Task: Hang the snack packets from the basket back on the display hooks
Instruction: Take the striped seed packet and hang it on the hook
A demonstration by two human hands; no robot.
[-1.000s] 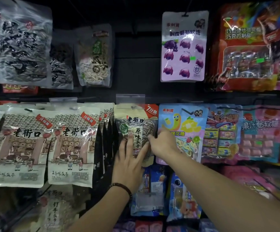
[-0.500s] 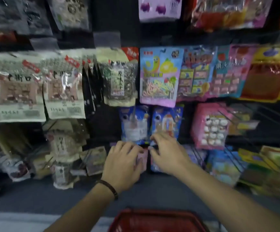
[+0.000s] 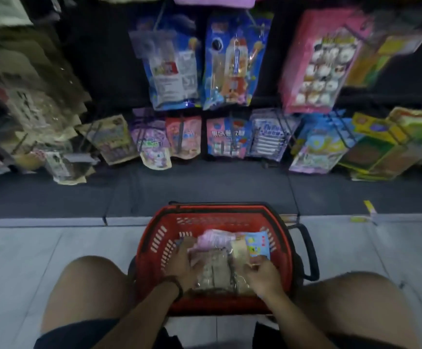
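A red plastic basket (image 3: 154,238) stands on the floor between my knees, below the display. Several snack packets lie in it: a pink one (image 3: 212,238), a blue and yellow one (image 3: 258,244) and a beige, partly clear one (image 3: 213,270) on top. My left hand (image 3: 182,263), a dark band on its wrist, grips the left edge of the beige packet. Along that packet's right edge, the fingers of my right hand (image 3: 265,275) are curled. Both hands are inside the basket. The view is blurred.
The display rack rises ahead with packets on wire hooks: two blue packets (image 3: 172,69) (image 3: 232,64), a pink one (image 3: 318,64) and a lower row of small packets (image 3: 227,137). A dark base ledge (image 3: 204,187) runs in front. The basket's black handle (image 3: 310,250) sticks out right.
My view has tipped down from the upper hooks to the floor. Both hands left the hanging beige packet, came down and went into the red basket onto another packet.
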